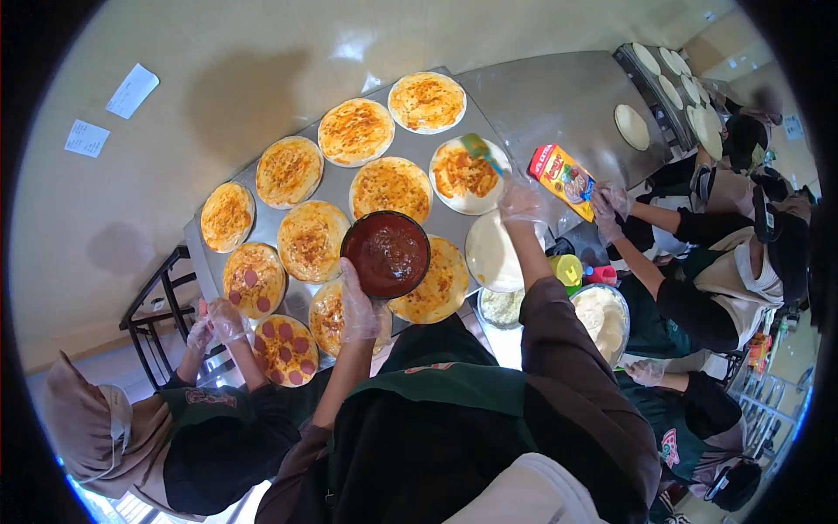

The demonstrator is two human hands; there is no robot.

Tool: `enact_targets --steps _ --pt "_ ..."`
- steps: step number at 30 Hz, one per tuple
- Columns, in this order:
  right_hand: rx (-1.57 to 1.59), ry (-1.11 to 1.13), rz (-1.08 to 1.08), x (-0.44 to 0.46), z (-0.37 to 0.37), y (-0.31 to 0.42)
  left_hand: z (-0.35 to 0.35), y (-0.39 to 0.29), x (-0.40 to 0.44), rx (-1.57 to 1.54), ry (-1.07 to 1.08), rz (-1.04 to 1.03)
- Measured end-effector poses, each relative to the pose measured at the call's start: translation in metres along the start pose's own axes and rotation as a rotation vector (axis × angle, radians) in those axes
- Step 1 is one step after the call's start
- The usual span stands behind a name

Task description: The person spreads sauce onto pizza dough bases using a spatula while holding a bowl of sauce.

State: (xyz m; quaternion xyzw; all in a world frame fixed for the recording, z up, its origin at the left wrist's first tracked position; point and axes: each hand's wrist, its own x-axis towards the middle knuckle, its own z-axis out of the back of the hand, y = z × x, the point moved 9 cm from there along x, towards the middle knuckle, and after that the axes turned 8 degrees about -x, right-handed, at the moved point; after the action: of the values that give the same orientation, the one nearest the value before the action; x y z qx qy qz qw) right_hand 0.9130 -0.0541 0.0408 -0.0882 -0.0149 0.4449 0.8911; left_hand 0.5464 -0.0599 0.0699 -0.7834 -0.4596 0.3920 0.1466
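In the head view, my left hand (360,306), in a clear plastic glove, grips the side of a dark round bowl of red sauce (387,253). The bowl is held above the sauced pizza bases in the middle of the table. My right hand (522,203), also gloved, is closed around the handle of a green-and-blue brush (477,147). The brush head is over a pizza base (465,179) with sauce across its middle and a pale rim. Below my right forearm lies a plain dough base (493,253), partly hidden by the arm.
Several sauced bases cover the metal table (559,96). At left, a co-worker's gloved hands (225,321) are near a pizza with round meat slices (285,349). At right, another person holds a yellow-and-red package (563,182). A bowl of pale food (602,323) stands below.
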Motion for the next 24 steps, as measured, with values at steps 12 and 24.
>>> enact_targets --steps 12,24 --pt "0.091 -0.159 -0.114 0.011 -0.036 -0.027 -0.017 0.006 -0.003 0.018 0.095 -0.025" --pt "0.177 -0.094 -0.089 -0.018 -0.032 -0.041 -0.013 0.017 -0.002 0.015 0.114 0.025"
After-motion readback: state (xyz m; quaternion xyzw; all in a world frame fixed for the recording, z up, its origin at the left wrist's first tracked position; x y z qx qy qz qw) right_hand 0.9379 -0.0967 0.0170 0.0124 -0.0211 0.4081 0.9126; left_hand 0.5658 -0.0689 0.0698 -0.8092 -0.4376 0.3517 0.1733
